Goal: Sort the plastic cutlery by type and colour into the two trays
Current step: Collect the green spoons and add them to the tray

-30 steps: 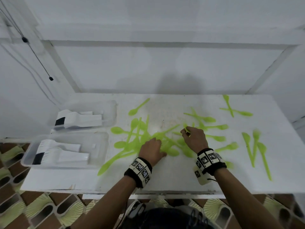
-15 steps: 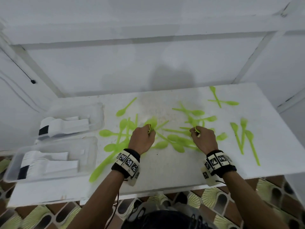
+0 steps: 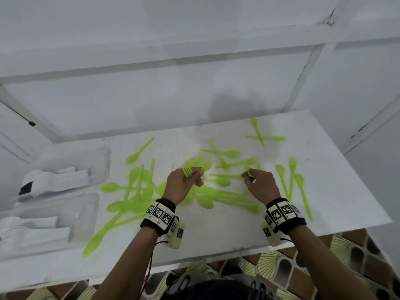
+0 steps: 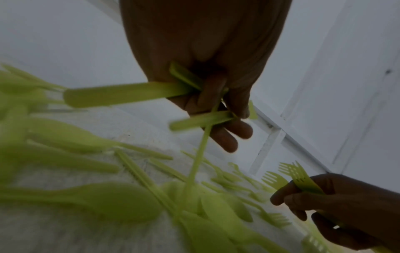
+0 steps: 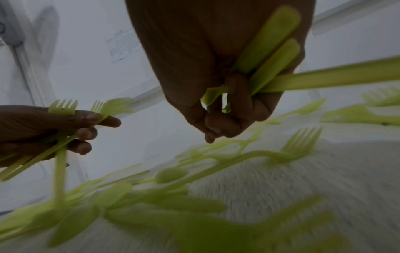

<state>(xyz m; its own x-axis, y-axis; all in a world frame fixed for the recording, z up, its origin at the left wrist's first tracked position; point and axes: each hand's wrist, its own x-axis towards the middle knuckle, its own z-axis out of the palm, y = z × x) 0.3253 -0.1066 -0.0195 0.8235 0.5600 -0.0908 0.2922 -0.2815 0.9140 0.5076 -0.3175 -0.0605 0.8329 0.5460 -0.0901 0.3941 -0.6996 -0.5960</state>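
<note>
Lime-green plastic spoons and forks [image 3: 138, 191] lie scattered across the white table [image 3: 216, 230]. My left hand [image 3: 194, 176] is raised a little over the middle of the pile and grips a few green forks [image 3: 187, 171], tines pointing away; their handles [image 4: 121, 94] stick out of its curled fingers [image 4: 218, 102]. My right hand [image 3: 249, 177] hovers to its right and grips a bundle of green forks [image 3: 251, 172]; several handles [image 5: 270, 56] cross its palm. Two clear trays, far [image 3: 106, 161] and near [image 3: 93, 213], stand at the table's left with white cutlery inside.
More green cutlery lies beyond the hands [image 3: 229, 153], at the far right corner [image 3: 259, 137] and near the right edge [image 3: 300, 182]. A long green piece [image 3: 97, 239] reaches toward the front edge by the near tray. A white wall rises directly behind the table.
Both hands have lifted off the pile with forks in their fingers. The left hand moved up and away from me. The view has tilted and shifted.
</note>
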